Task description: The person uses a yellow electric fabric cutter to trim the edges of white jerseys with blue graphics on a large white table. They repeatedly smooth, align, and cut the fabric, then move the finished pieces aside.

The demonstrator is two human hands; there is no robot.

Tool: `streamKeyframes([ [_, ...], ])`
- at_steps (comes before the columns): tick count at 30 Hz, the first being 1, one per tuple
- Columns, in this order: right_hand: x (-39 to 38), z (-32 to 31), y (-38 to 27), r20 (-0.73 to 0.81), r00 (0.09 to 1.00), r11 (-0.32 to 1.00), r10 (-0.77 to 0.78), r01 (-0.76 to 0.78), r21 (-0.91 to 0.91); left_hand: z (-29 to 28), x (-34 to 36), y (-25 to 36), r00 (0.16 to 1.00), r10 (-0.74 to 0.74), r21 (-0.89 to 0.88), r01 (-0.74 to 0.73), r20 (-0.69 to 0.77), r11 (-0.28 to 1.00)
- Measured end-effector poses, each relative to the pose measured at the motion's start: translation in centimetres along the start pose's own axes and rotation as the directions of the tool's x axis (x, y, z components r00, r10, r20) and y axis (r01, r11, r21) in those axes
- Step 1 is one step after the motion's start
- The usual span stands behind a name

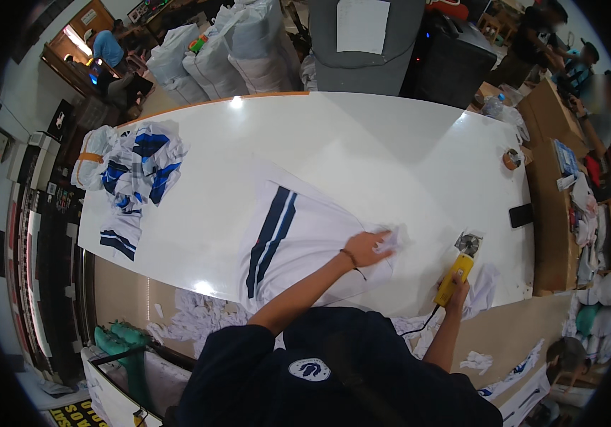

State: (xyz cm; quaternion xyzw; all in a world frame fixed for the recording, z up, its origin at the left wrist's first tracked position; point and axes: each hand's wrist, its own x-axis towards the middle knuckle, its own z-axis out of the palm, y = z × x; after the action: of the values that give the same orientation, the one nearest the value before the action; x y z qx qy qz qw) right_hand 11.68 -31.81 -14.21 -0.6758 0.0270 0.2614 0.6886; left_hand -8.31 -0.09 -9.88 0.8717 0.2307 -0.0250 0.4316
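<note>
A busy workshop here, bulging white sacks (pixel 252 53) beyond the far edge and a broad white worktop (pixel 433 185) in front. A heap of blue-and-white cloth (pixel 142 160) sits toward the left edge; a phone (pixel 521 215) and a roll of tape (pixel 511 159) lie near the right edge.

And centre stage, the white cloth with dark stripes (pixel 312 228), spread mid-worktop and reaching down to the near edge. The step in hand looks like handling the cloth's right end, with the yellow cutter (pixel 453 279) held apart from it. The next move, I'd judge, calls for settling that rumpled end flat, and any cutting calls for fingers well clear of the blade.

Now the poses! The left arm angles across, its hand (pixel 369 249) palm down over the right end, fingers reaching rightward beside a bunched fold; it's blurred, so whether they pinch or merely press, I can't tell. Over by the near right corner, the right hand (pixel 456 293) wraps firmly round the cutter's body, forearm rising from below, the round metal head pointing toward the far edge.
</note>
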Motion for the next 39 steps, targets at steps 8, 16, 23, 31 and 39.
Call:
streamKeyframes([
  [8, 5.1, -0.3, -1.9, 0.099, 0.995, 0.994, -0.006, -0.005, 0.107, -13.1, 4.3, -12.7, 0.656, -0.333, 0.350, 0.685, -0.677, 0.639],
  [16, 5.9, 1.4, -2.8, -0.084, 0.994, 0.968, -0.070, 0.088, 0.235, -14.2, 12.7, -13.0, 0.540, -0.614, 0.093, 0.789, -0.576, 0.607],
  [23, 6.3, 0.4, -1.9, -0.081, 0.989, 0.965, -0.124, 0.140, 0.224, -15.9, 22.3, -13.2, 0.710, -0.488, -0.030, 0.552, -0.507, 0.834],
  [31, 6.2, 0.5, -2.2, -0.134, 0.989, 0.955, -0.067, 0.102, 0.277, -21.5, 25.5, -13.4, 0.768, -0.402, -0.725, -0.114, -0.498, 0.680],
  [39, 6.3, 0.5, -2.3, -0.131, 0.990, 0.972, -0.045, 0.074, 0.225, -8.9, -0.8, -12.1, 0.722, 0.058, 0.144, 0.058, -0.690, 0.988],
])
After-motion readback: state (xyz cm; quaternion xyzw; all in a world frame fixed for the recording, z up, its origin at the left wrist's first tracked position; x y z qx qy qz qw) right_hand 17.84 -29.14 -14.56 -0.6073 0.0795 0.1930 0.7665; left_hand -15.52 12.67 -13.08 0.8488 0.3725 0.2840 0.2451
